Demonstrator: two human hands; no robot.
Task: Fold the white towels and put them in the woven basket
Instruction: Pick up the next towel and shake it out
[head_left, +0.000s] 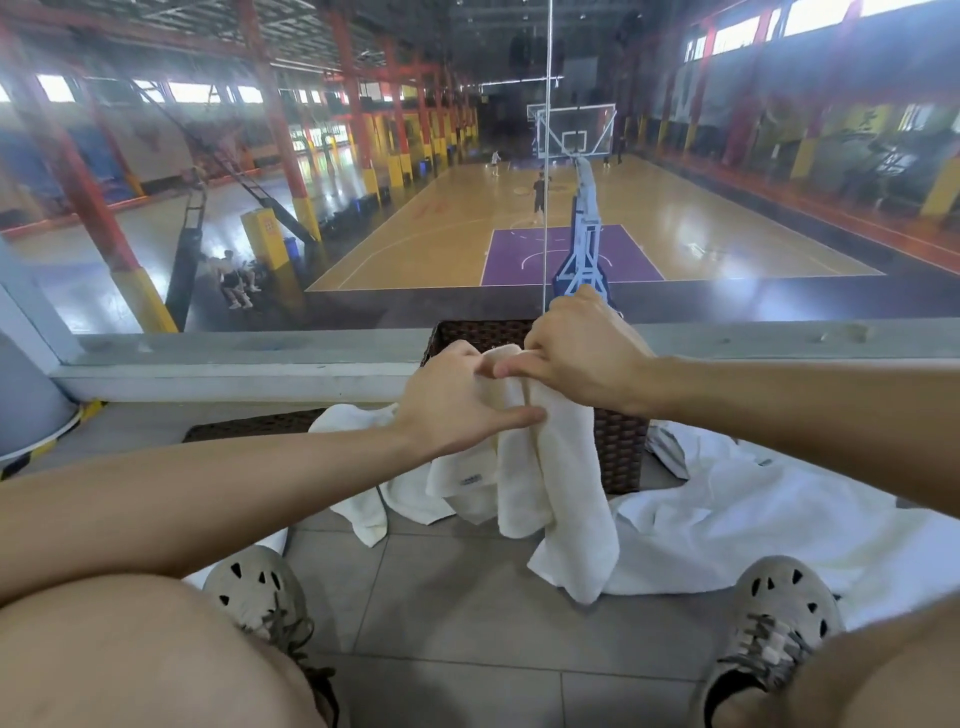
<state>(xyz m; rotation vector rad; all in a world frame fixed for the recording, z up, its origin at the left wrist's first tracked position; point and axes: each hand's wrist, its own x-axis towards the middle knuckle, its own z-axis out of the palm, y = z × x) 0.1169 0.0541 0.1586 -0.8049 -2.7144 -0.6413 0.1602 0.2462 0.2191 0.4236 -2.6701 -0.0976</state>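
I hold one white towel (550, 483) up in front of the dark brown woven basket (618, 447). My left hand (452, 405) pinches its top edge from the left, and my right hand (582, 358) grips the same edge just beside it. The towel hangs down in loose folds, its lower corner near the tiled floor. The basket stands behind my hands, against the window ledge, and its inside is hidden. More white towels (753, 530) lie spread on the floor to the right, and another white towel (363, 499) lies crumpled to the left.
I sit with my knees and two grey shoes (769, 618) at the bottom of the view, on grey floor tiles (467, 613). A dark woven lid or mat (249, 423) lies left of the basket. A glass wall with a ledge (234, 364) overlooks a basketball court.
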